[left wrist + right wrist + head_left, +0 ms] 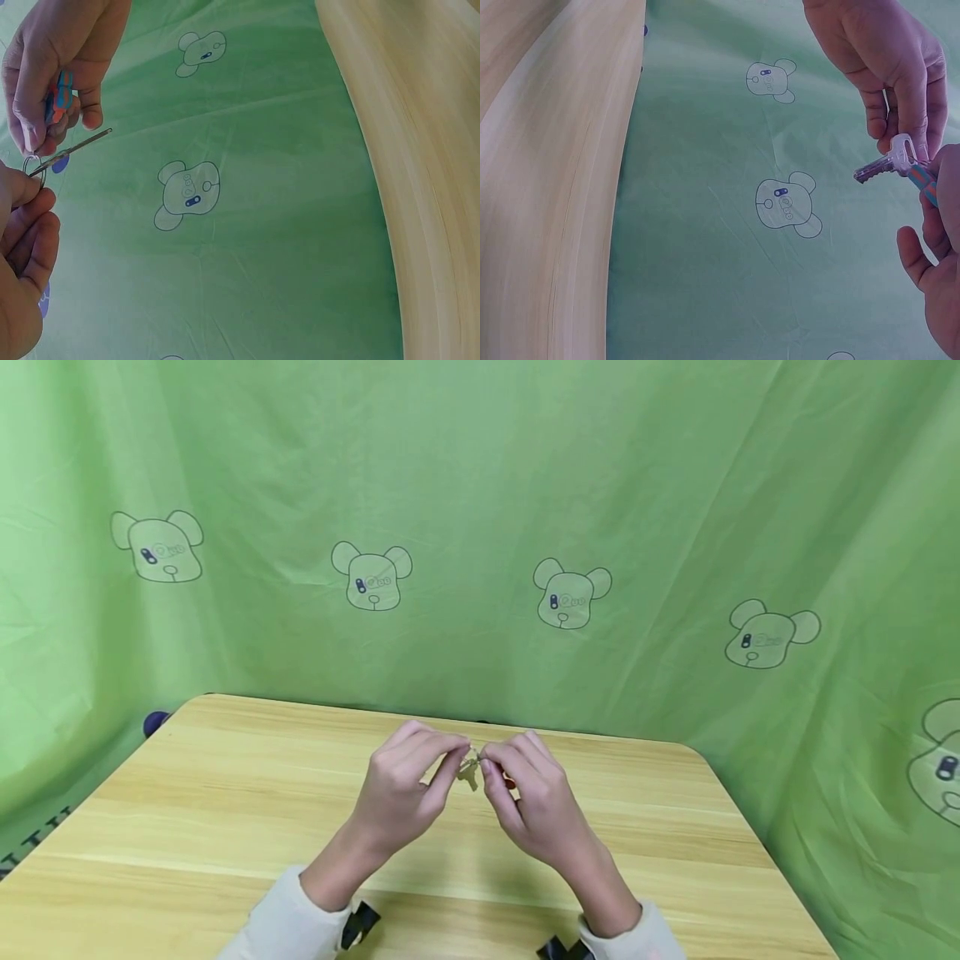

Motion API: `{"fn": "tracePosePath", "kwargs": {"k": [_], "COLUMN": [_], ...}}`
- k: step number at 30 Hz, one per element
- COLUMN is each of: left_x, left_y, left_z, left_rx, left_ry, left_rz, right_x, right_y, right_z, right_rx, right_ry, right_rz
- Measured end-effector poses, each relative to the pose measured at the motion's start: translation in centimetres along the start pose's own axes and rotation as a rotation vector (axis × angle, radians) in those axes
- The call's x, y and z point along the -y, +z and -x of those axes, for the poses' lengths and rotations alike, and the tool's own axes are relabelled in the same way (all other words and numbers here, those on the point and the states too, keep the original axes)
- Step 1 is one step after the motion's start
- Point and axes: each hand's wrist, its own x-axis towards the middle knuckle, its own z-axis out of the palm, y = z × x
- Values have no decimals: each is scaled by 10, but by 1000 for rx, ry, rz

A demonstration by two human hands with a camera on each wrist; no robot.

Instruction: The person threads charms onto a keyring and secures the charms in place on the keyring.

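Observation:
In the head view my left hand and right hand meet above the table, fingertips nearly touching. Between them hangs a metal key, tip down. The left wrist view shows a thin key ring between both hands; the thumb and fingers of my left hand pinch it from below. My right hand pinches its other side. A blue-and-orange charm lies beside the right fingers. In the right wrist view the key sticks out from the ring, whose wire is mostly hidden by fingertips.
A wood-grain table with rounded far corners lies under the hands. Green curtain printed with bear heads surrounds it at the back and sides. Black straps show at the sleeve cuffs.

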Motion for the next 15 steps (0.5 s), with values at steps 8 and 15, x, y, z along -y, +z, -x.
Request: {"fn": "tracePosePath", "kwargs": {"k": [8, 15], "left_x": [0, 0], "left_y": [-1, 0], "left_z": [-1, -1], "left_rx": [-4, 4], "left_ry": [-9, -16], "left_rz": [11, 20], "right_x": [0, 0], "right_y": [1, 2], "right_z": [0, 0], "right_rx": [1, 12], "right_ry": [-6, 8], "right_rz": [-3, -12]}}
